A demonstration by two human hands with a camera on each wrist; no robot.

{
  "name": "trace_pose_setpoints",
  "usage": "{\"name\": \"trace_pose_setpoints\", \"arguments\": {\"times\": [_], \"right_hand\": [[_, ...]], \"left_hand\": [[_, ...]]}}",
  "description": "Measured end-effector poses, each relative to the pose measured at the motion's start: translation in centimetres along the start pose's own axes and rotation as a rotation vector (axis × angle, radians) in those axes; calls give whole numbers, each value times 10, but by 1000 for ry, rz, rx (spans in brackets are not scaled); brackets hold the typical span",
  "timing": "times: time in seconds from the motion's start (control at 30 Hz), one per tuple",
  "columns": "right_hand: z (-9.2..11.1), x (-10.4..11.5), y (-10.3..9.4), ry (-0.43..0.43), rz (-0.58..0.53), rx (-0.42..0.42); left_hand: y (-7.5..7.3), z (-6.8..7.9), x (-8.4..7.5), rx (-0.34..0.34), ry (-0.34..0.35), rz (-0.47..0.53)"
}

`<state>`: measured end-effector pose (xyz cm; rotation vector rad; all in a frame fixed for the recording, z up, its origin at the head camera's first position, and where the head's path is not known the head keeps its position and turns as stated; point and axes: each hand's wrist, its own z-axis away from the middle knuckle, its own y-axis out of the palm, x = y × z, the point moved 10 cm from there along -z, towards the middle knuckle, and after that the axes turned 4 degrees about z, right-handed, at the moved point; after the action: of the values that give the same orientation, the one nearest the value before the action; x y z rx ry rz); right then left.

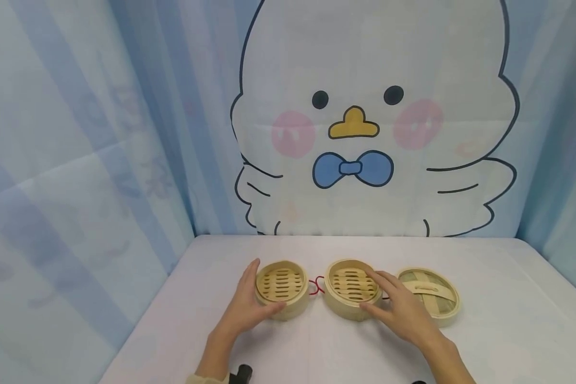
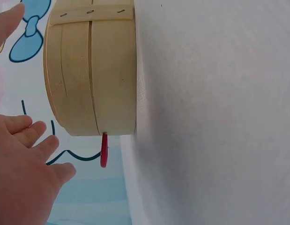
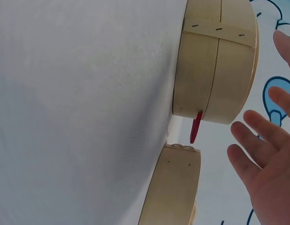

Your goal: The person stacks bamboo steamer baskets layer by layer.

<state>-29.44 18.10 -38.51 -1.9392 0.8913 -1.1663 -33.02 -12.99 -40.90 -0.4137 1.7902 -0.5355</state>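
Note:
Two small round bamboo steamer baskets stand on the table, slatted floors facing up and nothing lying on them. Around the left basket (image 1: 292, 311) my left hand (image 1: 246, 305) is spread, thumb over its near rim; in the left wrist view, this hand (image 2: 27, 178) appears apart from the basket wall (image 2: 93, 75). Beside the middle basket (image 1: 348, 310) is my right hand (image 1: 402, 308), fingers at its right rim; in the right wrist view the fingers (image 3: 257, 143) look apart from the wall. A bamboo lid (image 1: 434, 294) with a strap handle lies at the right, partly behind that hand.
Red cord (image 1: 316, 286) loops between the two baskets, and a short bit of cord shows between the middle basket and the lid. White cloth covers the table (image 1: 312, 352). A curtain (image 1: 355, 208) with a cartoon bird hangs behind it.

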Motion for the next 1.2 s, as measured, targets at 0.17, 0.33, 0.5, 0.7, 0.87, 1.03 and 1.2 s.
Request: {"name": "trace_pose_setpoints", "arguments": {"times": [0.17,0.33,0.5,0.7,0.87,1.03,1.2], "right_hand": [[2,-3,0,8,-5,-2],[2,-4,1,5,0,10],[2,-3,4,-12,10,25],[0,0,8,-40,12,25],[0,-2,8,-41,4,24],[0,-5,9,-44,-43,9],[0,-4,9,-82,-101,-24]], "left_hand": [[4,1,3,1,-31,18],[7,2,9,1,-79,33],[10,5,15,8,-121,50],[9,4,17,12,-108,71],[12,2,19,16,-105,95],[14,1,21,16,-109,114],[14,3,25,1,-145,142]]}}
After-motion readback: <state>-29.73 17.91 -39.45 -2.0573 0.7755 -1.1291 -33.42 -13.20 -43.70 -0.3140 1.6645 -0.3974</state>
